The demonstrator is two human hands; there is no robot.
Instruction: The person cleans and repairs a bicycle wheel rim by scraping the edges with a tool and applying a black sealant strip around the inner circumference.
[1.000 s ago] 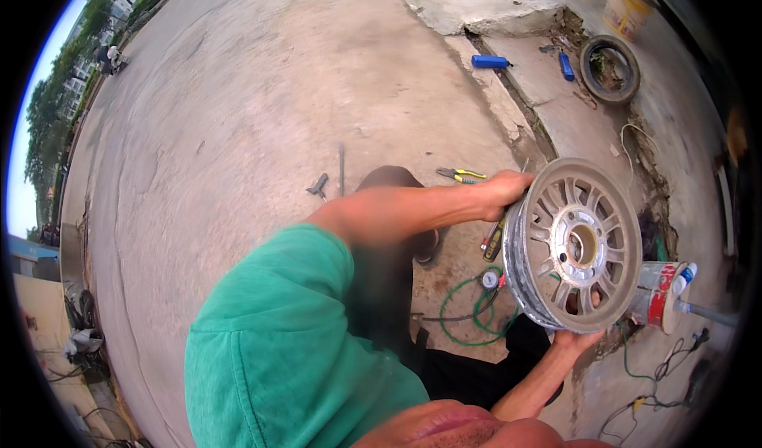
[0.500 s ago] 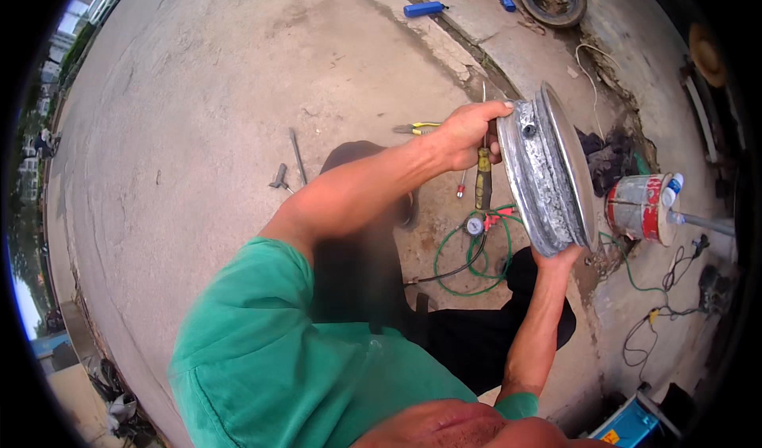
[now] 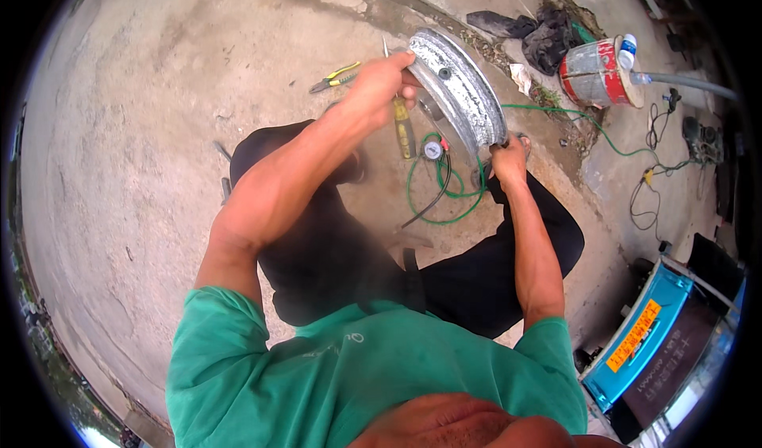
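Observation:
A silvery, scuffed wheel rim (image 3: 468,83) with a dark hole in its channel is held up in front of me, tilted, between both hands. My left hand (image 3: 385,87) is closed on its upper left edge, thumb on the rim's lip. Lower down, my right hand (image 3: 508,159) grips the near right end, its fingertips partly hidden. A screwdriver (image 3: 405,134) with a yellow and black handle shows just below my left hand; whether those fingers hold it I cannot tell. Under the rim is a round pressure gauge (image 3: 432,149) with a dark hose.
Yellow-handled pliers (image 3: 335,77) lie on the concrete left of my hand. A green hose (image 3: 441,223) coils below the gauge. To the right stand a red and grey bucket (image 3: 589,73) with a bottle (image 3: 627,53), dark cloth (image 3: 548,39), cables (image 3: 647,202) and a blue case (image 3: 635,333).
The rim has turned in my hands and leans more, its channel facing me more. Both hands keep their hold. The whole view has shifted, bringing the blue case further into sight.

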